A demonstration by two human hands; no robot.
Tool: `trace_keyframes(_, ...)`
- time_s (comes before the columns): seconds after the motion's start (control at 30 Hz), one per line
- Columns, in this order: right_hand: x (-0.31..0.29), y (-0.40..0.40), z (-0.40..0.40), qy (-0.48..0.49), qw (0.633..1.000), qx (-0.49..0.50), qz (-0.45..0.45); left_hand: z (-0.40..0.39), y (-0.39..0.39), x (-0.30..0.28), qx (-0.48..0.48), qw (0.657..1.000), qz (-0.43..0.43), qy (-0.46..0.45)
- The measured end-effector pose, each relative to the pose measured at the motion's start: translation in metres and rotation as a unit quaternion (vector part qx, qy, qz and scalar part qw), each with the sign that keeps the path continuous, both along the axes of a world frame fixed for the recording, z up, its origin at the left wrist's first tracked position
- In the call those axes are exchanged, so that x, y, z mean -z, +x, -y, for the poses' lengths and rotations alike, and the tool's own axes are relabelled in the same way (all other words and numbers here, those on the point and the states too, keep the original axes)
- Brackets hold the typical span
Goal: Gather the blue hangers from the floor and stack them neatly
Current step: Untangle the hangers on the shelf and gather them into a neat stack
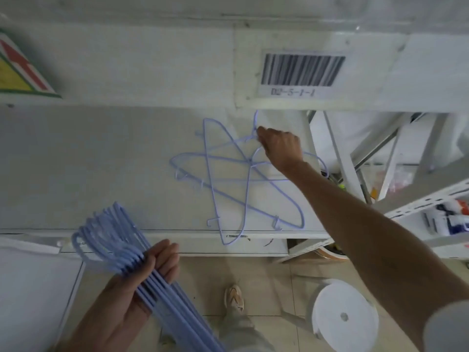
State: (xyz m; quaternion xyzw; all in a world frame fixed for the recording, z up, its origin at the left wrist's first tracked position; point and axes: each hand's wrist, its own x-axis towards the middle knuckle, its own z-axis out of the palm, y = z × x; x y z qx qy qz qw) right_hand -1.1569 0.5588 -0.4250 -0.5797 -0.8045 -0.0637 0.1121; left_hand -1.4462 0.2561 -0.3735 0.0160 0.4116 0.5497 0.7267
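Hangers (236, 179) tangled under right hand (280, 146) fingertips, left hand (142, 283) gripping stack (121, 240)

White shelf board (101, 174): lying flat, carrying a loose tangle of blue wire hangers (228, 179) crossing one another. One hanger's end is overhanging the front edge. The tangle's hooks are sitting just at the right hand (279, 146) fingertips (260, 134), which are pinching there.
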Motion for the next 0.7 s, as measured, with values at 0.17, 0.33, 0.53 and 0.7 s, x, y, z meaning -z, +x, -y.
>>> trace_keyframes(0.17, -0.017, 0.026, 0.003, 0.022, 0.986, 0.103, -0.132, 0.008, 0.014, -0.004, 0.079, 0.953, 0.27, 0.114)
trace_keyframes(0.33, 0.008, 0.004, 0.026, -0.09, 0.939, 0.201, -0.264, 0.006, 0.018, 0.0, 0.098, 0.935, 0.304, 0.153)
trace_keyframes(0.53, 0.042, -0.058, 0.061, -0.243, 0.85, 0.295, -0.363, 0.01, 0.014, 0.0, 0.104, 0.939, 0.299, 0.134)
trace_keyframes(0.7, 0.034, -0.082, 0.079, -0.261, 0.9, 0.249, -0.246, 0.013, 0.009, 0.005, 0.05, 0.978, 0.199, 0.048)
